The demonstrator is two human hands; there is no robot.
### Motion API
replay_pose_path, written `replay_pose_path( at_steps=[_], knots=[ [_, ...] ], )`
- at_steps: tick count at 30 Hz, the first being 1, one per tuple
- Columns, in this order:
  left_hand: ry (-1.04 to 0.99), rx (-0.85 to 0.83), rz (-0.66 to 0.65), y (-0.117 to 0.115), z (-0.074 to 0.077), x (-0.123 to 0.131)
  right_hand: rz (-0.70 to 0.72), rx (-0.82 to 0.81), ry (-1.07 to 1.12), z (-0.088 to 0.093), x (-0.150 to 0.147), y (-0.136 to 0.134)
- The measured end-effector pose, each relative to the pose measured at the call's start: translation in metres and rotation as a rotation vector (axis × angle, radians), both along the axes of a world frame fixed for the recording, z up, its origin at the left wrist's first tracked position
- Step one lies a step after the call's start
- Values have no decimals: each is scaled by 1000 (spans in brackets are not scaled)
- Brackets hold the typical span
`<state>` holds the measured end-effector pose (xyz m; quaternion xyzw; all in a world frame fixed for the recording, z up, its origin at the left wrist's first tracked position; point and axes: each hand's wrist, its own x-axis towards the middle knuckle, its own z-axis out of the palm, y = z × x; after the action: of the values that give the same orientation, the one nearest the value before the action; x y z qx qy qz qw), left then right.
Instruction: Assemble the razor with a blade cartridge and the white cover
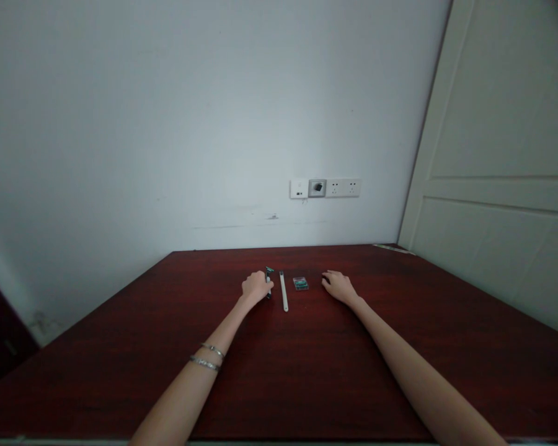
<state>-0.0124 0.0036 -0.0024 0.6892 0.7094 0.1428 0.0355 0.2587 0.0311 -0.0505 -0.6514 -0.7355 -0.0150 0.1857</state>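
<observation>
My left hand (256, 286) is closed around the handle of a razor (269, 271), whose green-and-dark head sticks up past the fingers. Just right of it lies a long, thin white stick (284, 292) with a dark tip at its far end and a small hole at the near end; its kind is unclear. Further right is a small clear plastic case (301, 284) with something green inside. My right hand (338, 285) rests on the table to the right of the case, apart from it, fingers loosely bent and holding nothing.
All of this is on a dark red wooden table (279, 371). A pale wall with a row of sockets (325, 188) rises behind its far edge. To the right stands a white panelled door (502, 155). A thin light strip (393, 249) lies at the far right corner.
</observation>
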Motion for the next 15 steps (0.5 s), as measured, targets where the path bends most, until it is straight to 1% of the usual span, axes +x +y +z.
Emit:
replay_pose_path(
  at_steps=[3,5,7,9,11,12,14,15],
  knots=[
    [-26,45,-11,-3,7,1,-16,20,39,6,-4,-1],
    [-55,79,-26,-5,12,3,-13,86,106,12,-11,-2],
    [-88,113,-35,-7,15,4,29,170,225,20,-22,-3],
    [-120,135,-40,-9,18,5,103,206,397,27,-38,-3],
    [-147,140,-48,-11,21,7,180,160,609,33,-57,-2],
    [-159,142,-56,-11,22,8,221,107,732,35,-67,-1],
    [-178,145,-78,-12,23,9,275,-61,988,39,-86,-1],
    [-188,147,-90,-13,24,10,291,-157,1081,40,-95,-2]
  ],
)
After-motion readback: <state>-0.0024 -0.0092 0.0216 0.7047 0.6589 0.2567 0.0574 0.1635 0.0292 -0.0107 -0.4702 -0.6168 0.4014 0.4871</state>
